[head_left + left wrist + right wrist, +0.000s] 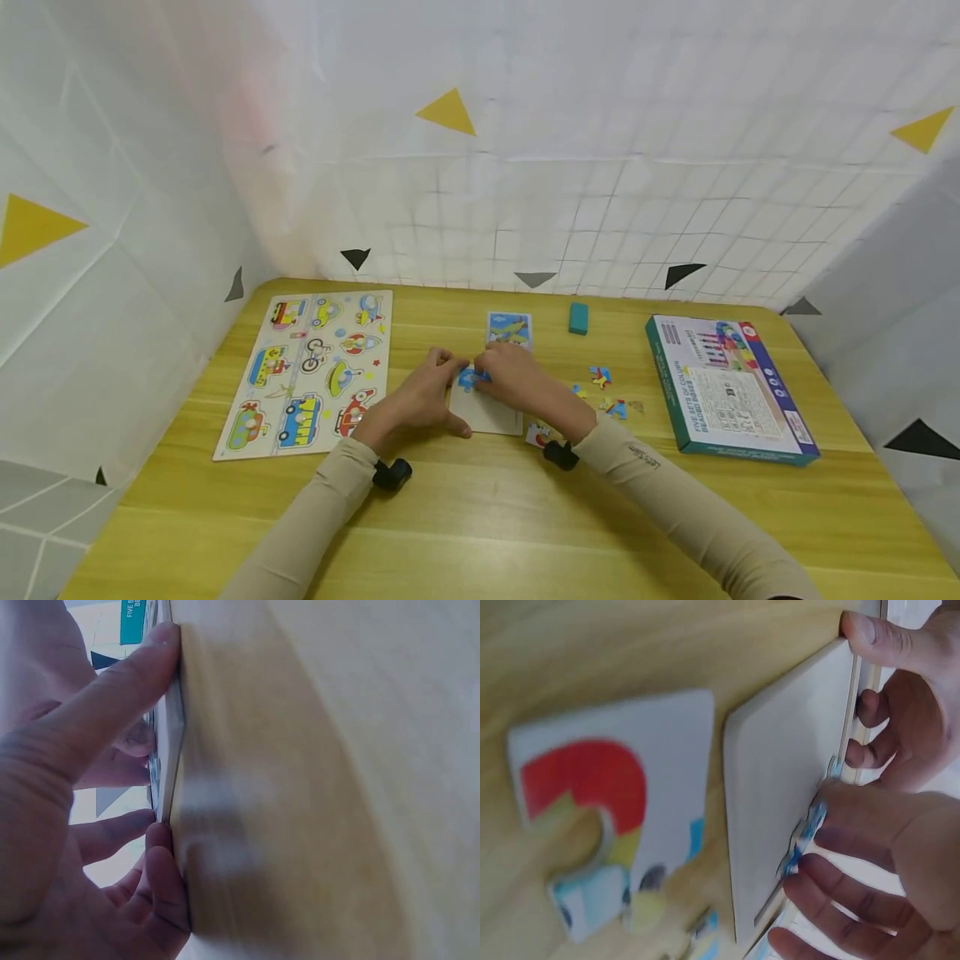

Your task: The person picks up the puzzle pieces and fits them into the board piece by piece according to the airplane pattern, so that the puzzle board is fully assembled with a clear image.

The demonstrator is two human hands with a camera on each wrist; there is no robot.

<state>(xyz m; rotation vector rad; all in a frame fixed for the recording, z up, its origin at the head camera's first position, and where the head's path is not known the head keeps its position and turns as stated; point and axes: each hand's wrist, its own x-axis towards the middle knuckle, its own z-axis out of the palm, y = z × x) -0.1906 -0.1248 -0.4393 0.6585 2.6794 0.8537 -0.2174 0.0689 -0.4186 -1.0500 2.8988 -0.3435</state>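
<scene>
A small white puzzle tray [487, 416] lies in front of me, with blue jigsaw pieces [468, 379] along its far left part. My left hand [416, 396] holds the tray's left side, thumb at the near corner and fingers [166, 881] curled at the far end. Over the tray, my right hand [521, 382] pinches a blue puzzle piece [804, 838] at the board's surface; the fingers partly hide it. Beside the tray lies a loose piece with a red shape [622, 780]. Just beyond the tray is a picture card [510, 327], partly covered by the right hand.
Several loose puzzle pieces [600, 377] lie right of the tray. A large vehicle puzzle board [337, 317] is at the left. A teal block [578, 318] stands at the back, and a teal-sided bead box [675, 408] lies at the right. White sheeting [600, 208] rises behind the table.
</scene>
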